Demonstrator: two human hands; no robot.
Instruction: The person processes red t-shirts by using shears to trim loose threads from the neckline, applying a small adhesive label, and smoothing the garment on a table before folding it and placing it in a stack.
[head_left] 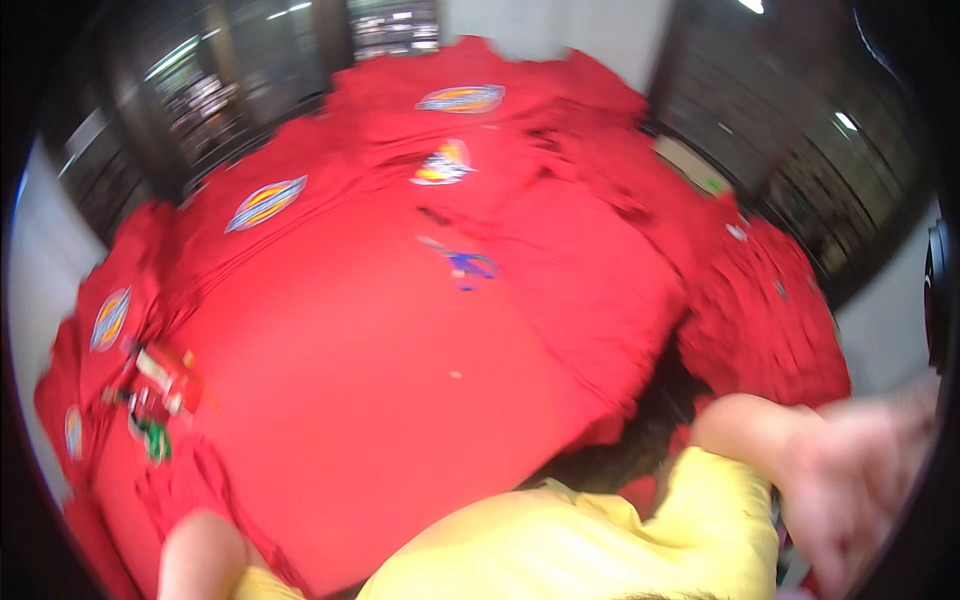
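Observation:
My right arm bends at the elbow at the lower right, beside a pile of red garments. My right hand is smeared by motion, and its fingers cannot be made out; nothing recognizable shows in it. Of my left arm only a bent, bare part shows at the lower left, close to a bunched red cloth; the left hand is out of view. Red shirts with oval emblems lie around the far and left edges of the red table surface. Scissors with blue handles lie near the middle.
At the left edge sits a blurred cluster of small items, with a green one below. A red shirt with an emblem drapes the far edge. Behind the table stand dark-framed glass panels. A dark gap opens at the near right.

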